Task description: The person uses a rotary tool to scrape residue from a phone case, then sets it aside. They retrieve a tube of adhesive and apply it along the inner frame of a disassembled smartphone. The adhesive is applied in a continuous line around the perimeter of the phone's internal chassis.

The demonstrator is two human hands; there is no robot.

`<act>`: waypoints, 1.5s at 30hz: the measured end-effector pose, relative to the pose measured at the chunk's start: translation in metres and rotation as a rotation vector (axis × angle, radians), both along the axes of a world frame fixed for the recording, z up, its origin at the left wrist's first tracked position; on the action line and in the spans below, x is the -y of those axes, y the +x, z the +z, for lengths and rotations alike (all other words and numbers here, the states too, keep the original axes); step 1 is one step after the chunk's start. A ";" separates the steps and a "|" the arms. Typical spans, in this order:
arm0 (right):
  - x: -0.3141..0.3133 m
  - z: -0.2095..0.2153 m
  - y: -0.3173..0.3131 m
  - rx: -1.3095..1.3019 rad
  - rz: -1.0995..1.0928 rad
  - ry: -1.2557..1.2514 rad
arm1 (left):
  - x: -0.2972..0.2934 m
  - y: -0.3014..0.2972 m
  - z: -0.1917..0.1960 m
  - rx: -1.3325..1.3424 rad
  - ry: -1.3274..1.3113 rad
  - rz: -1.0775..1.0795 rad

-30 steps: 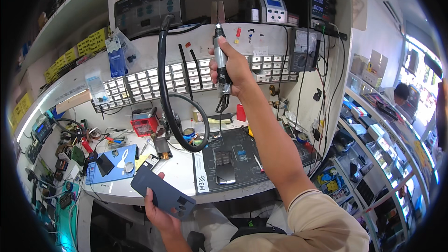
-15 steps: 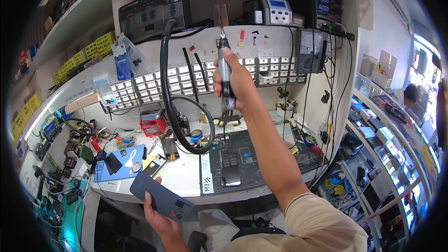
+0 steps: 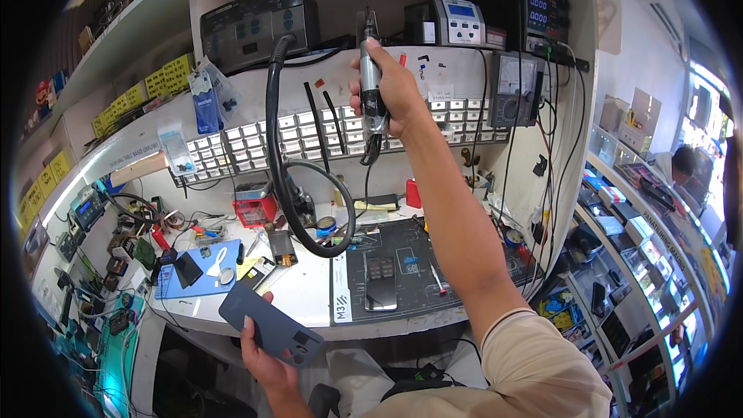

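Observation:
My left hand is closed on a dark blue phone back cover, held tilted in front of the bench's near edge. Camera cutouts sit at its lower right end, and skin seems to show through one. High in front of the shelf, my right hand wraps round a silver-and-black corded power tool. Its thin tip points up, and a black cord hangs from its lower end. Below it, a phone lies on the dark work mat. A thin screwdriver lies to the phone's right.
A thick black hose loops down from a control unit on the shelf. Small-parts drawers line the back wall. A blue mat and a red bin stand left. Cables hang at right, near glass display shelves.
My right hand has risen slightly with the power tool, whose tip now reaches up before the shelf. The left hand and back cover have hardly moved.

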State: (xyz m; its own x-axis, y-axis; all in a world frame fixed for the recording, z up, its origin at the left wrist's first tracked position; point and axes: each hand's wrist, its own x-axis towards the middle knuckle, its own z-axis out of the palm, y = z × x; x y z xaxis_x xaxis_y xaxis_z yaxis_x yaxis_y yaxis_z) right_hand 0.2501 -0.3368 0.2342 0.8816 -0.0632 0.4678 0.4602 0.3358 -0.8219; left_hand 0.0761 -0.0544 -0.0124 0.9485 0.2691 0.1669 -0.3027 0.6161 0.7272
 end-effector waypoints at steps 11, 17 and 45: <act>-0.009 -0.029 0.007 -0.018 0.107 0.163 | -0.008 0.001 -0.006 -0.042 -0.026 0.007; -0.007 -0.049 0.003 -0.008 0.130 0.177 | -0.006 -0.003 -0.007 -0.010 0.021 0.044; -0.013 -0.170 -0.122 0.038 0.268 -0.435 | 0.017 0.006 0.031 0.274 -0.133 -0.375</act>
State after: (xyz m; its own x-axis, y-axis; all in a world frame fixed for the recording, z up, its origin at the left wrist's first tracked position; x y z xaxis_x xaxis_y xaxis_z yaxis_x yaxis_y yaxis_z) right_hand 0.1281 -0.3239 0.0647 0.8219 0.3707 0.4326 0.4370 0.0769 -0.8962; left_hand 0.0820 -0.0712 0.0189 0.9103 -0.0475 0.4111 -0.2107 0.8018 0.5592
